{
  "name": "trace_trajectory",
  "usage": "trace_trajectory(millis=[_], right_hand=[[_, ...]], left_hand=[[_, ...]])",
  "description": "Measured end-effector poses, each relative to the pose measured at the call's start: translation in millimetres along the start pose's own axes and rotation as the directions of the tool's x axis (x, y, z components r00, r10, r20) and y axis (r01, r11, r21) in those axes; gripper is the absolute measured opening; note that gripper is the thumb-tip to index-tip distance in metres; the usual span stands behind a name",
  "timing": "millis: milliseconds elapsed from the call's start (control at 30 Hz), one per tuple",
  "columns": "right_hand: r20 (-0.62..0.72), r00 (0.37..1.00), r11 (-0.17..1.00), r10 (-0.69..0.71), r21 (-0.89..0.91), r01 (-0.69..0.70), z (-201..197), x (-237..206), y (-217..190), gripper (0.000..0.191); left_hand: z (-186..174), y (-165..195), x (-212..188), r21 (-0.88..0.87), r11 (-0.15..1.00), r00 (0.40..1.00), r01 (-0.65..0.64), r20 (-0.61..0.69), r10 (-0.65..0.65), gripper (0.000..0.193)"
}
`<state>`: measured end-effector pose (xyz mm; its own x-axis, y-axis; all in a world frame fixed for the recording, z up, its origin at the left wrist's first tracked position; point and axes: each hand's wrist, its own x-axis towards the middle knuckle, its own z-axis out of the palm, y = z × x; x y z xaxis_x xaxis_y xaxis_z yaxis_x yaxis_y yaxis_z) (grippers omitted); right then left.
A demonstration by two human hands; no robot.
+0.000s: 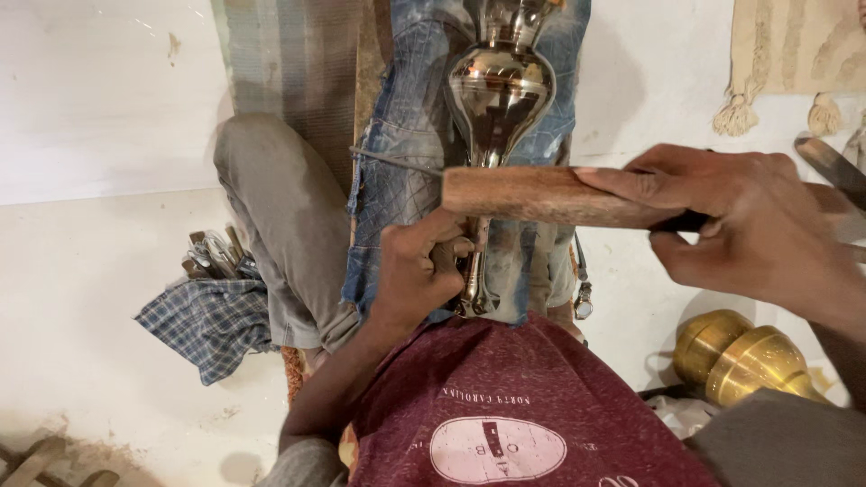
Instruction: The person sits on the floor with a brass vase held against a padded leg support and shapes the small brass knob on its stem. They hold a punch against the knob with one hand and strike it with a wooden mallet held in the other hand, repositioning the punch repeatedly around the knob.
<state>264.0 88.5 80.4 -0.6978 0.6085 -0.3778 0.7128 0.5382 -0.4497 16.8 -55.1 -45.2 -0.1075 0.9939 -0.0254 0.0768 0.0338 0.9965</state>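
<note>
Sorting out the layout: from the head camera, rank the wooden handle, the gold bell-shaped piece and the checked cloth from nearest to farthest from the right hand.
1. Wooden handle, gripped in the right hand.
2. Gold bell-shaped piece, just below it.
3. Checked cloth, far left on the floor.

Left hand [419, 271] fisted, knuckles toward 12 o'clock. Right hand [740, 216] reaches in from 3 o'clock, fingers curled closed.

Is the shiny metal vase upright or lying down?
Lying down: the metal vase stretches along the lap, its stem gripped by the left hand.
</note>
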Motion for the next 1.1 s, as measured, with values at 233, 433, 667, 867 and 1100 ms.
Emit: trace_trajectory(millis=[233,433,667,867,1100], right_hand=[[-0.164,0.962,0.947,-0.216,0.203,0.248,4.3,13.7,3.9,0.078],[0.054,0.978,0.972,-0.203,-0.107,0.208,-16.8,21.9,-2.4,0.080],[0.159,0.986,0.987,-0.057,-0.143,0.080,-32.5,44.1,-26.6,0.083],[-0.088,0.967,0.945,-0.239,0.206,0.253,-16.3,37.1,-19.1,0.078],[0.024,0.989,0.976,-0.148,-0.158,0.150,-1.5,-6.8,10.0,0.081]], left_hand=[[4.5,2.5,-5.1,-0.022,0.995,0.986,-0.102,-0.132,0.098,0.037],[19.0,5.7,-16.7,0.021,1.000,0.944,-0.020,-0.330,0.026,0.021],[26.1,13.4,-23.6,-0.049,0.998,0.907,-0.041,-0.420,0.016,0.025],[28.1,15.3,-23.7,0.014,0.999,0.913,-0.045,-0.405,0.047,0.024],[14.8,16.1,-19.2,0.095,0.995,0.969,-0.011,-0.246,0.035,0.023]])
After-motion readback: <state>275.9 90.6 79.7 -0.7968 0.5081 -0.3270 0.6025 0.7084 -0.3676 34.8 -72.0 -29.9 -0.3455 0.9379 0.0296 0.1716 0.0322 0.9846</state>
